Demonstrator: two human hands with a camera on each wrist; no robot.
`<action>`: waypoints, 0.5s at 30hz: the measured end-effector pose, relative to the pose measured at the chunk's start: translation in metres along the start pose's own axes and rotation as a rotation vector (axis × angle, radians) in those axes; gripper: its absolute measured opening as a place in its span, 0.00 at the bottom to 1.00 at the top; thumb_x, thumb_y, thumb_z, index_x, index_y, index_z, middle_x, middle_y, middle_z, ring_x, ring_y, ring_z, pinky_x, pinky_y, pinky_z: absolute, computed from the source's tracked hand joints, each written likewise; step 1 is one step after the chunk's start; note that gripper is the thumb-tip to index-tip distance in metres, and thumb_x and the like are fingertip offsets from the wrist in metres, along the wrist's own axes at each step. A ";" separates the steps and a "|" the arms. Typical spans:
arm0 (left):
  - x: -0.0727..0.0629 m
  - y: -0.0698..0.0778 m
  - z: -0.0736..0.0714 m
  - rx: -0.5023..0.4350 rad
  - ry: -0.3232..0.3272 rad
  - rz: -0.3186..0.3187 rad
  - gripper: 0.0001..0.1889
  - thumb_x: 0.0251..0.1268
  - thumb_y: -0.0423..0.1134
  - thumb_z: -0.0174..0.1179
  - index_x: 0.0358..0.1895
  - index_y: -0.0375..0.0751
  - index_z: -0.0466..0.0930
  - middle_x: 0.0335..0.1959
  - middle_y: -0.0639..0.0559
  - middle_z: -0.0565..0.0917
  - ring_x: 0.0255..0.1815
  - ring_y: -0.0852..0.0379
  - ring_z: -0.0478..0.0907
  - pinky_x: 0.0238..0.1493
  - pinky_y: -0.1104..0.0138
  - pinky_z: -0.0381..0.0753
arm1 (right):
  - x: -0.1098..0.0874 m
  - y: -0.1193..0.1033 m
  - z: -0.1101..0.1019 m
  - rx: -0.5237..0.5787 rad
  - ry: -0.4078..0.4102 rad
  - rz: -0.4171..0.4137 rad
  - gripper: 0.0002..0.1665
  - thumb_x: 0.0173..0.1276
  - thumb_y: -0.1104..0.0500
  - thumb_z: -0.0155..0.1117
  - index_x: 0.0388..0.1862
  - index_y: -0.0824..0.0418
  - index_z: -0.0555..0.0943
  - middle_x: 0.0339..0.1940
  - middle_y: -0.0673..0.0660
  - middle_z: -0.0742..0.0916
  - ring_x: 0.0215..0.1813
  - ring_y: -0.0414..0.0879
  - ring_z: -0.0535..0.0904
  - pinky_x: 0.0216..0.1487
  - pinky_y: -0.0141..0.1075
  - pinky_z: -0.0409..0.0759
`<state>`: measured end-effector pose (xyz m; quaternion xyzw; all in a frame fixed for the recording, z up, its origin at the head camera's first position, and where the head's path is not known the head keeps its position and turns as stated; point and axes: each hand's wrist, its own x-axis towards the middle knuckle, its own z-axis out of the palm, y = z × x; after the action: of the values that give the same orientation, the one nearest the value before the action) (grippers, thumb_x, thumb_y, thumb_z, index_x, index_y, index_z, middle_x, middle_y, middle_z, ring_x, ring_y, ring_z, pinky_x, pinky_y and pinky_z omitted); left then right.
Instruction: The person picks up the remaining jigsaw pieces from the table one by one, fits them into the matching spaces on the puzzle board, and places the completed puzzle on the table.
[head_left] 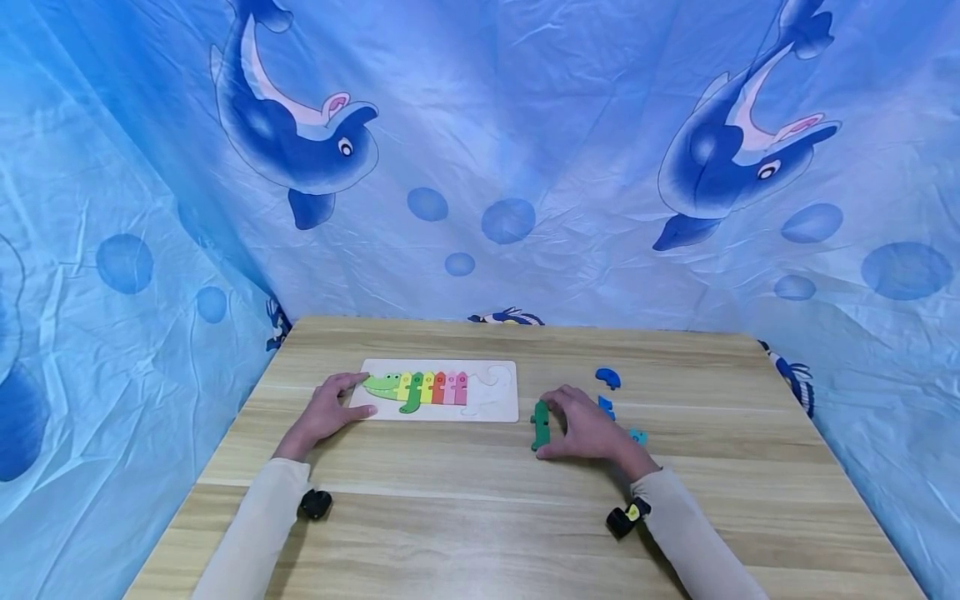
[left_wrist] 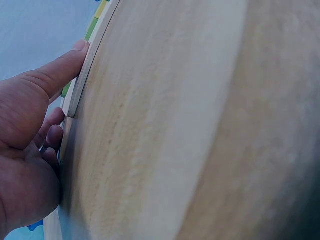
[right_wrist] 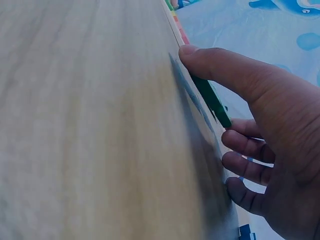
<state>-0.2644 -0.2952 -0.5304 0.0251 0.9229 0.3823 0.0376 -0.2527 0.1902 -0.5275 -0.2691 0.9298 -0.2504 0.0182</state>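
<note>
A wooden crocodile puzzle board (head_left: 491,408) lies flat, its head and several coloured body segments filling the left part. On its left end rests my left hand (head_left: 326,410), thumb and forefinger spread apart. In the left wrist view, the straight thumb (left_wrist: 65,70) touches the board's edge. To the right of the board, my right hand (head_left: 581,425) pinches a green puzzle piece (head_left: 542,426) between thumb and fingers, tilted up from the table. The right wrist view shows this green piece (right_wrist: 212,100) between thumb and forefinger, above its shadow.
Behind the right hand lie a dark blue curved piece (head_left: 608,377), a blue piece (head_left: 606,407) and a light blue piece (head_left: 638,437), the latter two partly hidden. The wood-grain table (head_left: 465,517) meets a blue dolphin-print sheet (head_left: 585,275) at the back and sides.
</note>
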 end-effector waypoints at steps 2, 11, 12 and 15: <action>-0.001 0.001 0.000 0.000 -0.001 -0.001 0.42 0.64 0.50 0.72 0.78 0.41 0.65 0.77 0.31 0.59 0.73 0.30 0.59 0.71 0.36 0.60 | 0.001 0.000 -0.001 0.000 0.002 -0.006 0.55 0.48 0.29 0.80 0.68 0.59 0.76 0.55 0.51 0.80 0.56 0.46 0.77 0.57 0.47 0.79; 0.000 0.001 0.000 0.005 0.000 0.001 0.42 0.64 0.51 0.72 0.78 0.41 0.65 0.77 0.30 0.59 0.74 0.30 0.58 0.72 0.36 0.58 | 0.005 -0.003 -0.007 0.007 0.004 -0.015 0.57 0.48 0.28 0.79 0.69 0.59 0.75 0.57 0.52 0.80 0.58 0.48 0.77 0.59 0.50 0.79; 0.000 0.001 0.000 0.002 0.002 -0.001 0.42 0.64 0.51 0.72 0.78 0.42 0.65 0.77 0.31 0.59 0.74 0.30 0.57 0.72 0.36 0.58 | 0.006 -0.003 -0.007 0.008 0.003 -0.010 0.56 0.48 0.28 0.79 0.69 0.59 0.75 0.57 0.52 0.80 0.58 0.48 0.76 0.60 0.49 0.79; 0.000 0.000 0.001 0.000 0.000 -0.002 0.42 0.63 0.51 0.72 0.78 0.42 0.65 0.77 0.30 0.59 0.74 0.29 0.58 0.72 0.36 0.59 | 0.008 -0.004 -0.008 0.012 -0.003 -0.007 0.56 0.49 0.27 0.78 0.69 0.59 0.75 0.58 0.53 0.80 0.59 0.48 0.76 0.60 0.49 0.78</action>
<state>-0.2648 -0.2947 -0.5312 0.0243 0.9229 0.3824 0.0377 -0.2589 0.1873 -0.5181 -0.2727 0.9273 -0.2557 0.0201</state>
